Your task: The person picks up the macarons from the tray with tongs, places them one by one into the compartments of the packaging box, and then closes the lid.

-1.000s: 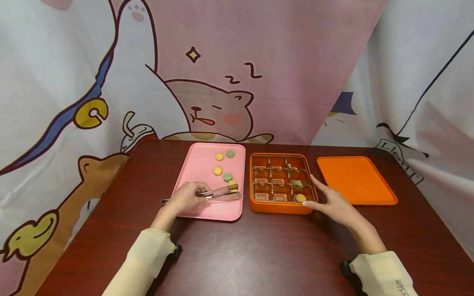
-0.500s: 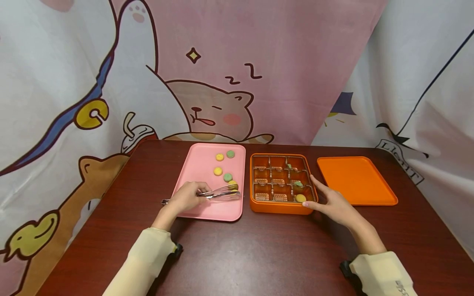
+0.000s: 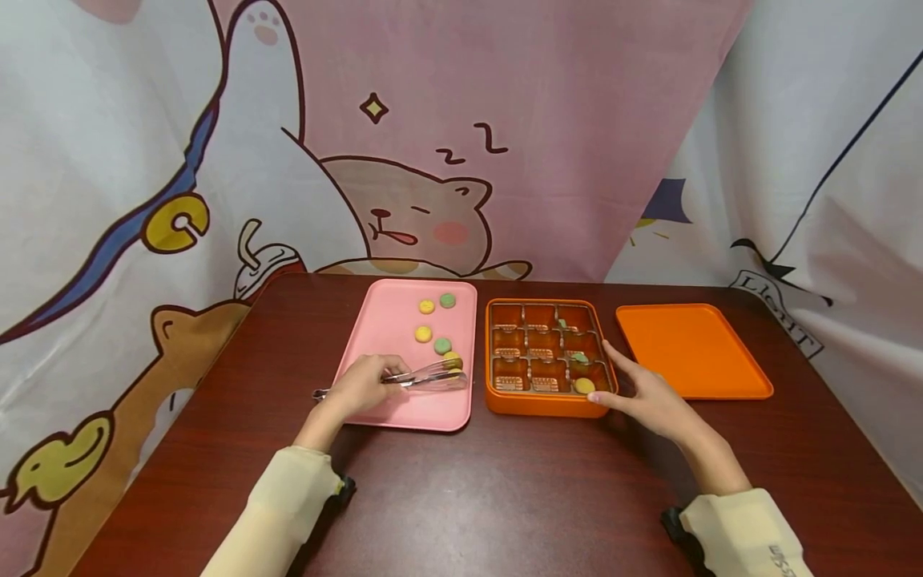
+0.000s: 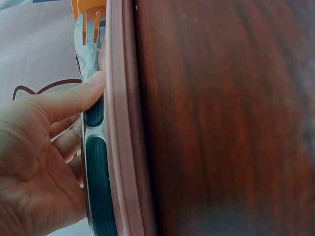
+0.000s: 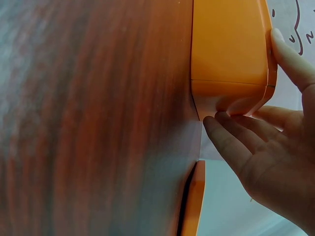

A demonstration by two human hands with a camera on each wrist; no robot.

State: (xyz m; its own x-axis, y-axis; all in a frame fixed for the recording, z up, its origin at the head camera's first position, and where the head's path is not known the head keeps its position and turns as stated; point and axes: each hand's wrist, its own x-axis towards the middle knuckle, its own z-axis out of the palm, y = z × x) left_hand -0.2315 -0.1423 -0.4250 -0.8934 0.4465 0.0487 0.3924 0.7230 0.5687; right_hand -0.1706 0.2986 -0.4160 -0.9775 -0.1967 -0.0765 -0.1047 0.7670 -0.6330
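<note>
My left hand holds metal tongs low over the pink tray. In the left wrist view the thumb presses the tongs beside their dark green grip. The tong ends lie around a yellow macaron near the tray's right edge; whether they squeeze it I cannot tell. My right hand rests on the right side of the orange box, thumb at the rim and fairly straight fingers against the side wall. Within the box's right column sit a yellow macaron and green pieces, partly hidden.
Several other yellow and green macarons lie on the pink tray. An orange lid or flat tray lies right of the box on the dark wooden table. A printed curtain hangs behind the table.
</note>
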